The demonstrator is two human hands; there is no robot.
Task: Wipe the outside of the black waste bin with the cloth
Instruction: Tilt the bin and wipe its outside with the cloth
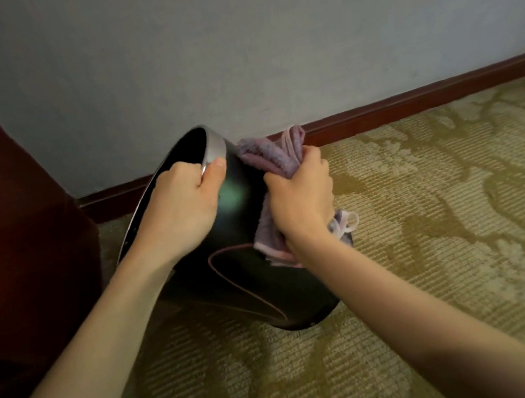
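Bin: black waste bin (pixel 232 273) on patterned carpet (pixel 434 239), tilted w/ its mouth leaning left toward dark wood furniture (pixel 1 242); base on the carpet at lower right. Glossy side faces the camera, thin pinkish curved line on it.
Rim: silver band (pixel 212 146) round the bin's mouth, inside dark.
L hand: left hand (pixel 182 205) closed on the rim at the top, fingers hooked inside the mouth, thumb pressed on the outside over the silver band. Holds the bin at its tilt.
R hand: right hand (pixel 302 195) clenched in a fist round a bunched cloth (pixel 268 159), pressing it against the bin's outer wall on the right side, upper half.
Cloth: purple/lilac terry w/ pale edging; one wad sticks out above the fist by the rim, rest hangs below the wrist against the bin wall, a small loop at its lower right.
Bkgd: grey-blue wall (pixel 262 42) behind, red-brown skirting board (pixel 427 94) along the floor; bin stands near the corner where furniture meets wall.
Arms: both forearms bare, reaching in from bottom of view.
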